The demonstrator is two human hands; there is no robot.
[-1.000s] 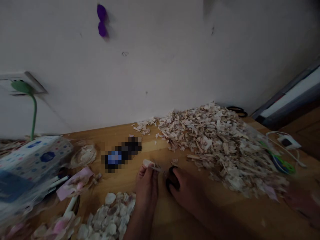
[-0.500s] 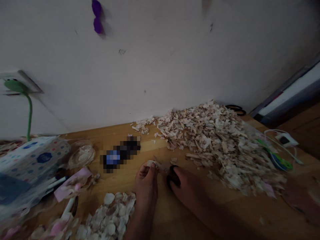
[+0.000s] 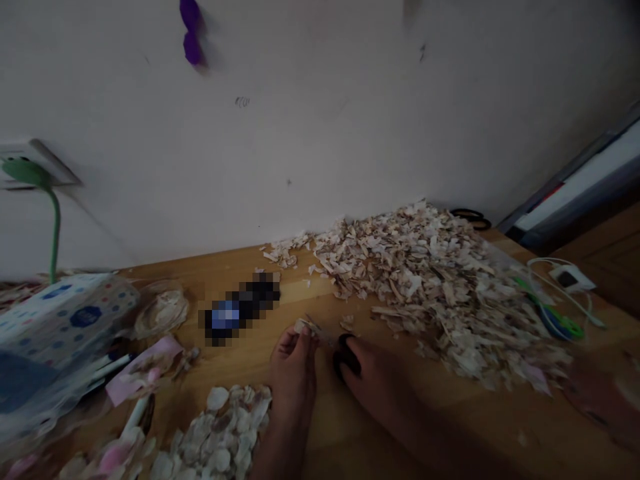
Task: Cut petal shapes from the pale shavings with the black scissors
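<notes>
My left hand (image 3: 295,357) pinches a small pale flake (image 3: 301,325) between thumb and fingers. Black-handled scissors (image 3: 345,360) are gripped in my right hand (image 3: 373,373), their blades pointing left at the flake; how far the blades are apart is hard to make out. Beside my left wrist lies a heap of roundish whitish discs (image 3: 220,433). Beyond my right hand spreads a large pile of pale and brownish scraps (image 3: 400,260), with a small loose scrap (image 3: 347,323) just above the scissor handles.
A dotted tissue pack (image 3: 70,310) stands at the left, near a clear round dish (image 3: 163,310) and a pink paper piece (image 3: 143,370). A blurred-out dark object (image 3: 240,310) lies mid-table. At right are a white charger (image 3: 573,279) with cable and another black-handled tool (image 3: 471,219).
The flake and the scissor tips have shifted slightly in my fingers. Both hands stay nearly in place, and the view has moved a little.
</notes>
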